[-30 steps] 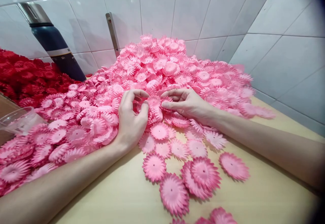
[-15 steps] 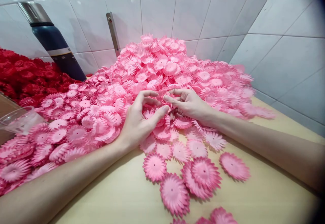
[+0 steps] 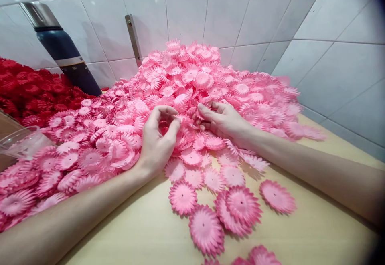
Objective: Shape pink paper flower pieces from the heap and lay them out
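Note:
Both hands work at the near slope of a heap of pink fabric flower layers point(image 3: 198, 76), round with fringed edges. My left hand point(image 3: 158, 136) curls with thumb and fingertips close together, at the heap; anything in that pinch is too small to make out. My right hand point(image 3: 224, 120) is closed, thumb against fingers, on a pink flower layer point(image 3: 205, 104) partly hidden by the fingers. Below the hands, loose darker-edged flower layers point(image 3: 207, 229) lie flat on the pale yellow table point(image 3: 144, 233), each with a small centre hole.
At the left a dark blue bottle point(image 3: 64, 48) with a steel top leans in view beside a red heap of similar layers point(image 3: 33, 88). A clear plastic cup point(image 3: 24, 142) lies at the left edge. White tiled walls point(image 3: 186, 8) bound the back and right; a metal strip point(image 3: 133, 38) is against the tiles.
My left hand has moved left, away from the right, and its thumb has closed toward the fingertips. My right hand has shifted slightly right, widening the gap.

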A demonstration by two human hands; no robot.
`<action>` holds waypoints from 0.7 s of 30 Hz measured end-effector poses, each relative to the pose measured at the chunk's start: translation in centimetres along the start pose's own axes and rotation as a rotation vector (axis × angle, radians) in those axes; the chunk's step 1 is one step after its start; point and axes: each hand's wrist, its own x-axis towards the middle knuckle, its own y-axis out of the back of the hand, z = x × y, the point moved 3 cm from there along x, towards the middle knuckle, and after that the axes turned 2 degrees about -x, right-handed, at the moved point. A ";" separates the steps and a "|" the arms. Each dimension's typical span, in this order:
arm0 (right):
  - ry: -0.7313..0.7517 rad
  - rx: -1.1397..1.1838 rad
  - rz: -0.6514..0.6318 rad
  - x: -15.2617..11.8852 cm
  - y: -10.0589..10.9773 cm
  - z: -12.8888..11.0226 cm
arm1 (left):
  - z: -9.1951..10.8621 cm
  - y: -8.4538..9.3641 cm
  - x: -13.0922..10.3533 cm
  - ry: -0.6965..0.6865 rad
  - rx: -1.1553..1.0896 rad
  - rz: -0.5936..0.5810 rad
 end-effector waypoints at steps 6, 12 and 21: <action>0.033 -0.200 -0.062 -0.5 0.3 -0.2 | 0.4 0.4 0.1 -0.004 0.115 0.061; 0.099 -0.176 -0.116 -0.4 0.1 -0.4 | 0.5 0.4 0.0 0.047 0.088 0.103; -0.033 -0.195 -0.005 -0.6 0.3 -0.2 | -0.8 0.3 0.3 0.075 -0.063 0.052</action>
